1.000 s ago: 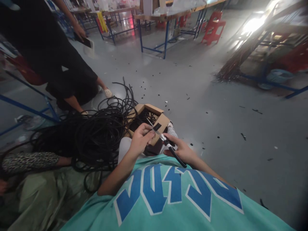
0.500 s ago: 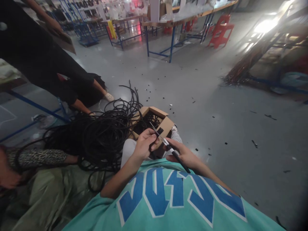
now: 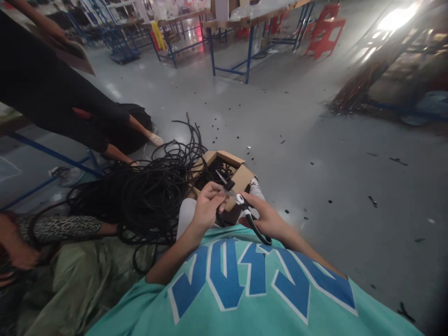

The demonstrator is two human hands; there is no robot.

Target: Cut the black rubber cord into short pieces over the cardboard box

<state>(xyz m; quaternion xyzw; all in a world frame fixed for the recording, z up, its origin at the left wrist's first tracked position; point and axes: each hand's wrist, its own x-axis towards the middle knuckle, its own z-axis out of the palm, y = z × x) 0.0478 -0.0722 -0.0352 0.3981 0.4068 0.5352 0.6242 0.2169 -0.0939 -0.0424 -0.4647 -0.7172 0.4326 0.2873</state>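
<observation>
My left hand (image 3: pixel 210 205) is closed, with thumb and fingers pinching a black hose or cable whose cut end (image 3: pixel 229 185) sticks up past the fingertips. In my right hand (image 3: pixel 266 217) is a pair of scissors (image 3: pixel 239 199) with black handles and a white part at the pivot. Its blades are apart, with the black end between them or right against them; I cannot tell which. Just beyond both hands stands an open cardboard box (image 3: pixel 243 178) holding many small black pieces (image 3: pixel 220 167). The lower part of the black length is hidden behind my left hand.
A large heap of coiled black hose (image 3: pixel 150 196) lies left of the box. A standing person in dark clothes (image 3: pixel 70 93) is beyond it, and another person's arm (image 3: pixel 21 252) shows at lower left. Black scraps dot the floor (image 3: pixel 297 116). Blue-legged tables (image 3: pixel 248 58) and red stools (image 3: pixel 324 35) stand farther off.
The scissors have turned in my right hand, and their blades now show spread at the black end. My left hand keeps its pinch. The whole view has shifted slightly.
</observation>
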